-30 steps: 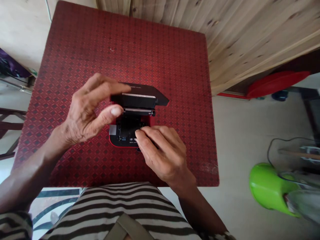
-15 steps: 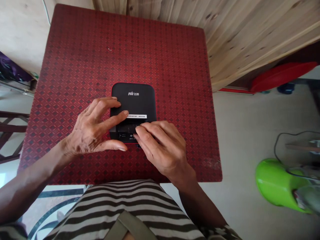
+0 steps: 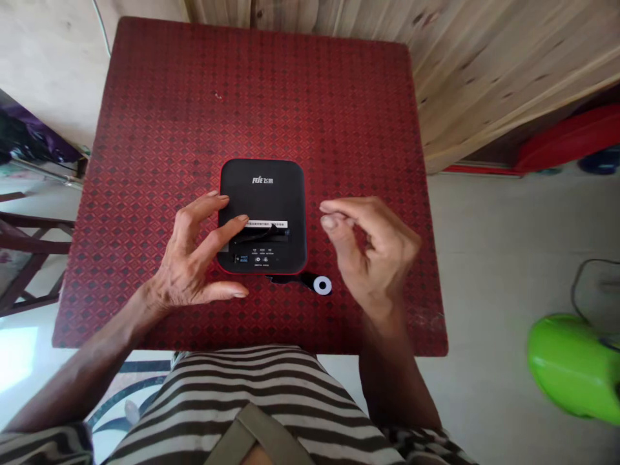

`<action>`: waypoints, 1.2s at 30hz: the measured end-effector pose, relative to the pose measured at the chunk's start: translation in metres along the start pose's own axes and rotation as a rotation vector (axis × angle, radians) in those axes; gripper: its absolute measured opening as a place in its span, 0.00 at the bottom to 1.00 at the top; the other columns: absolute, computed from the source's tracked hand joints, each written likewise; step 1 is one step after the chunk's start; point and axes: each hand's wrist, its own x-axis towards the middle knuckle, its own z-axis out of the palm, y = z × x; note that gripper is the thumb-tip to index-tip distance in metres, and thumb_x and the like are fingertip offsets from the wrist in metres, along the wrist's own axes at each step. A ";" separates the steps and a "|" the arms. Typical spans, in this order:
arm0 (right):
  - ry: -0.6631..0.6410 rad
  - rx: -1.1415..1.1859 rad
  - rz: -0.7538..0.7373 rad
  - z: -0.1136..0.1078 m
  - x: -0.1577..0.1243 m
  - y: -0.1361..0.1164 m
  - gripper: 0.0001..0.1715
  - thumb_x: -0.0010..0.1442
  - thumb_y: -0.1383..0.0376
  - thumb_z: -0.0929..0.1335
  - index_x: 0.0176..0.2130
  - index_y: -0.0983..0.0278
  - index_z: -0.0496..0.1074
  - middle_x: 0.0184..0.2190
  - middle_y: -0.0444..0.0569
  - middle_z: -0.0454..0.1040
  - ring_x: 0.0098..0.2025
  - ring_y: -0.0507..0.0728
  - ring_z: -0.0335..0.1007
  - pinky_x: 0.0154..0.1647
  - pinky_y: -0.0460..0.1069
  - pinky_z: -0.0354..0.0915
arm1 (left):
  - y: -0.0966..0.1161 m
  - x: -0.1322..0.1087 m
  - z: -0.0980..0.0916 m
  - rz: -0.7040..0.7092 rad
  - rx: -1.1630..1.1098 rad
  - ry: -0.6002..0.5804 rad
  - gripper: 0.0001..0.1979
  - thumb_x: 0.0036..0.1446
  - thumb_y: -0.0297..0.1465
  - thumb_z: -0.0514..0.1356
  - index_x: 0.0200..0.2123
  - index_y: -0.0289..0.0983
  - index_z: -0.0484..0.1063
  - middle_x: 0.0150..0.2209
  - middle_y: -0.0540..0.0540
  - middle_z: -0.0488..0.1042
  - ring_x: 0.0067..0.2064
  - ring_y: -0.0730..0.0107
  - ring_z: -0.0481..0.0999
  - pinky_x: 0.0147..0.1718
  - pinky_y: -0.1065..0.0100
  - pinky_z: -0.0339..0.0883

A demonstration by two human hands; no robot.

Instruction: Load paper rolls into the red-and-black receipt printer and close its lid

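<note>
A small black box-shaped device (image 3: 263, 194) with a red bottom edge and a closed lid lies on the red patterned table (image 3: 261, 97). A white strip shows at its slot. My left hand (image 3: 196, 258) rests with fingers spread on the device's left side, fingertips on the lid. My right hand (image 3: 371, 248) hovers just right of the device, thumb and fingers pinched together; what they hold, if anything, is too small to see. A little white ring with a black tail (image 3: 320, 285) lies on the table just below the device's right corner.
A wooden plank wall (image 3: 484, 58) runs behind and to the right of the table. A bright green object (image 3: 571, 371) sits on the pale floor at the right. A red object (image 3: 566, 135) lies by the wall. A dark chair frame (image 3: 24, 245) stands at the left.
The device's lid, raised a second ago, was lowered shut by my left hand. My right hand lifted off the device's front and moved right, uncovering the white ring.
</note>
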 end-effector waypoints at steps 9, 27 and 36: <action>-0.301 0.384 0.283 0.038 -0.003 0.055 0.19 0.74 0.51 0.67 0.52 0.56 0.84 0.50 0.49 0.87 0.52 0.62 0.85 0.55 0.58 0.77 | 0.025 -0.033 0.012 -0.079 0.163 0.161 0.32 0.65 0.43 0.70 0.68 0.40 0.68 0.55 0.37 0.79 0.53 0.58 0.82 0.50 0.60 0.82; -0.334 0.338 0.293 0.034 -0.012 0.039 0.20 0.75 0.57 0.65 0.50 0.59 0.85 0.43 0.48 0.88 0.46 0.60 0.85 0.48 0.54 0.75 | 0.012 -0.034 0.018 -0.063 0.074 0.179 0.34 0.66 0.43 0.70 0.71 0.43 0.66 0.58 0.39 0.81 0.60 0.53 0.84 0.51 0.58 0.86; -0.272 0.379 0.384 0.039 -0.014 0.045 0.18 0.71 0.55 0.69 0.52 0.58 0.85 0.50 0.47 0.88 0.45 0.59 0.86 0.45 0.54 0.76 | 0.012 -0.037 0.020 -0.086 0.016 0.200 0.38 0.60 0.41 0.75 0.69 0.44 0.68 0.60 0.39 0.81 0.60 0.51 0.84 0.52 0.57 0.86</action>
